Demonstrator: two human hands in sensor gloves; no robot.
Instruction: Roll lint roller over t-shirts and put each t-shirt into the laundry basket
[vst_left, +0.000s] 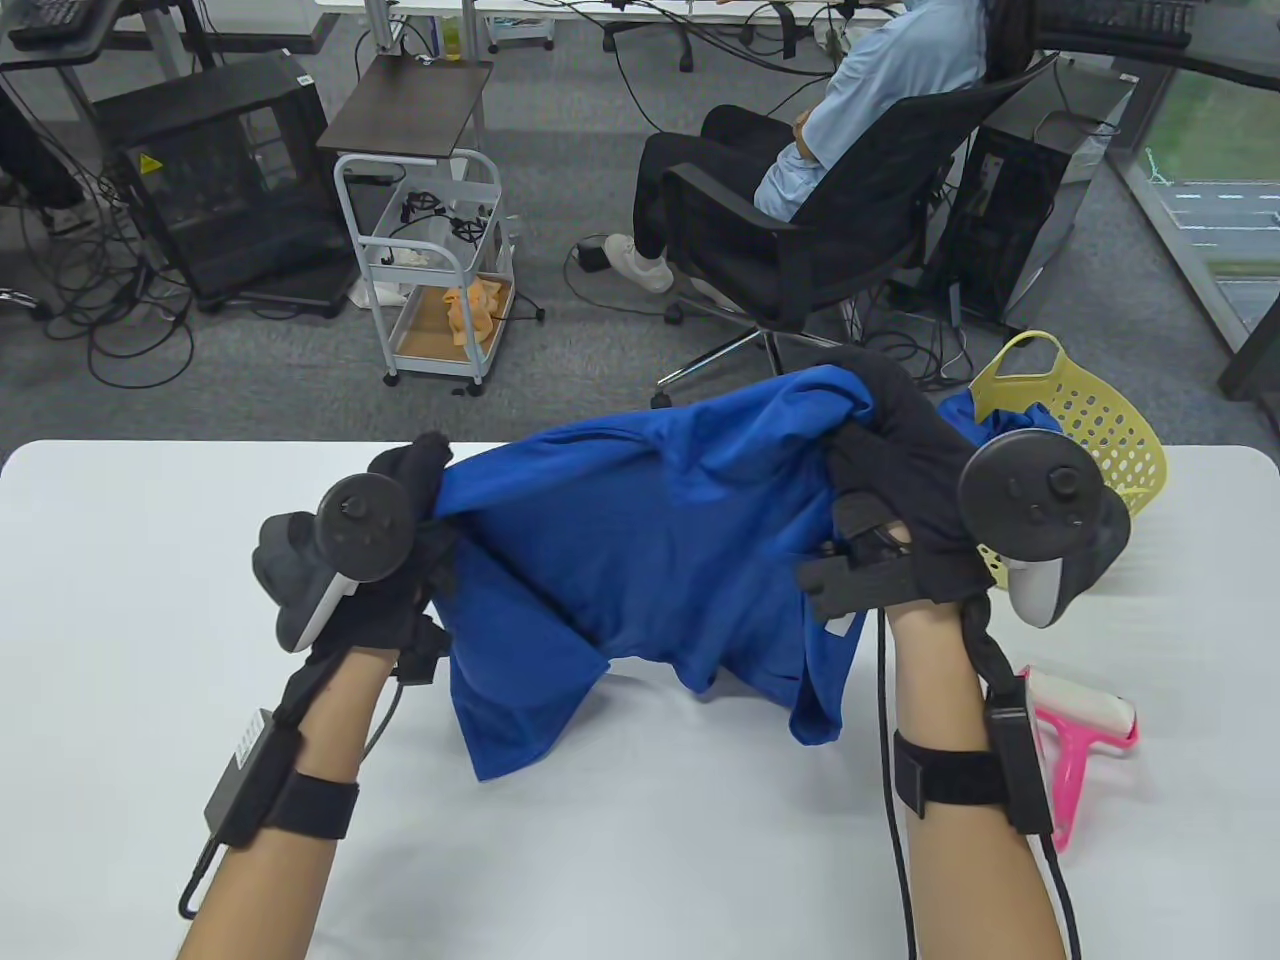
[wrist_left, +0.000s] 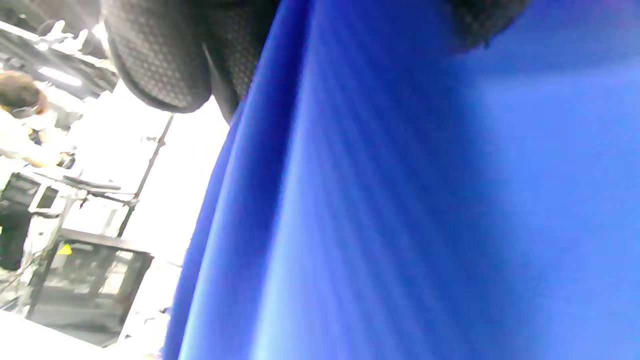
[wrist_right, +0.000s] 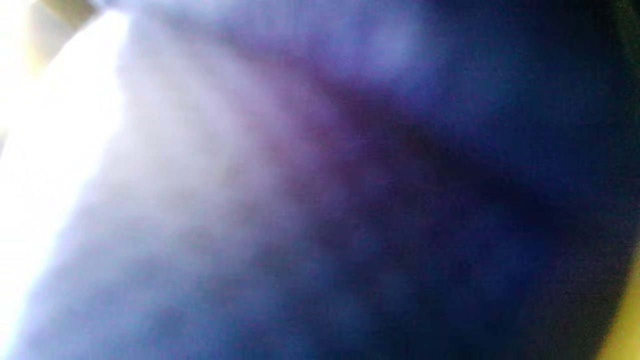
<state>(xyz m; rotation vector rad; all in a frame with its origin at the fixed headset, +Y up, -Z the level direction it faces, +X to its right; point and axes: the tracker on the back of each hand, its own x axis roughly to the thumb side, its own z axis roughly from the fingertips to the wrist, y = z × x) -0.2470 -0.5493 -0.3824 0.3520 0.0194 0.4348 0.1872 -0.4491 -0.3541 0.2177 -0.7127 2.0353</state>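
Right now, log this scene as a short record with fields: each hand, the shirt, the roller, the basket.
left hand: grips one end of the blue t-shirt
right hand: grips the other end, bunched
blue t-shirt: lifted between both hands, lower edge hanging toward the white table
lint roller: pink, lying on the table by the right forearm, untouched
laundry basket: yellow, at the table's far right, blue fabric showing inside
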